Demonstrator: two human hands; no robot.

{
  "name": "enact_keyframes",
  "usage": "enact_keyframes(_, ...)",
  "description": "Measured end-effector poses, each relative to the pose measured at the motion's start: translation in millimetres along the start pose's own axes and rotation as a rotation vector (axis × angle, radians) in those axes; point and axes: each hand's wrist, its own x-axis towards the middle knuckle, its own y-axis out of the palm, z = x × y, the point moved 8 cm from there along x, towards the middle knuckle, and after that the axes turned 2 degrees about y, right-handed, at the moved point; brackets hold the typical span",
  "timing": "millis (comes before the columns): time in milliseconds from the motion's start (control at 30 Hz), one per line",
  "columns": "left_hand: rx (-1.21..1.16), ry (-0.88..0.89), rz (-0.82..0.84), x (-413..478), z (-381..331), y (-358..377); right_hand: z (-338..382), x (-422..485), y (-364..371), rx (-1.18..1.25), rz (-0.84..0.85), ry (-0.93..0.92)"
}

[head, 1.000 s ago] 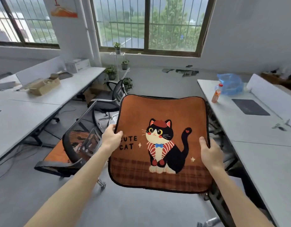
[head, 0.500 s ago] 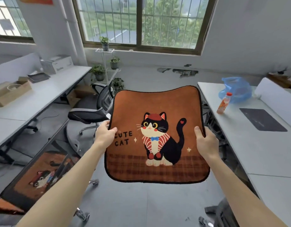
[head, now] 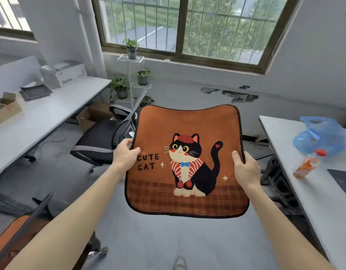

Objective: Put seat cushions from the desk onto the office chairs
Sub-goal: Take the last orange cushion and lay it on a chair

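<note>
An orange seat cushion (head: 187, 123) with a black cat and the words CUTE CAT hangs in the air in front of me. My left hand (head: 126, 154) grips its left edge and my right hand (head: 245, 170) grips its right edge. Behind the cushion's left side stands a black office chair (head: 98, 141) with a bare seat. At the bottom left corner, another chair's dark backrest (head: 22, 228) shows, with an orange cushion (head: 4, 236) lying on its seat.
A white desk (head: 41, 117) with a printer (head: 63, 74), a tray and a cardboard box runs along the left. Another white desk (head: 304, 191) on the right carries a blue plastic bag (head: 322, 137) and a bottle (head: 307, 164). A plant rack (head: 132, 80) stands under the window.
I have moved forward down the aisle with the cushion in both hands. The cushioned chair has slid to the bottom left corner and the bare black chair is nearer.
</note>
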Motion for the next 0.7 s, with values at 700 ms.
enact_keyframes(700, 0.108, -0.61, -0.276, 371, 174, -108, 261, 342, 488, -0.372, 0.523, -0.291)
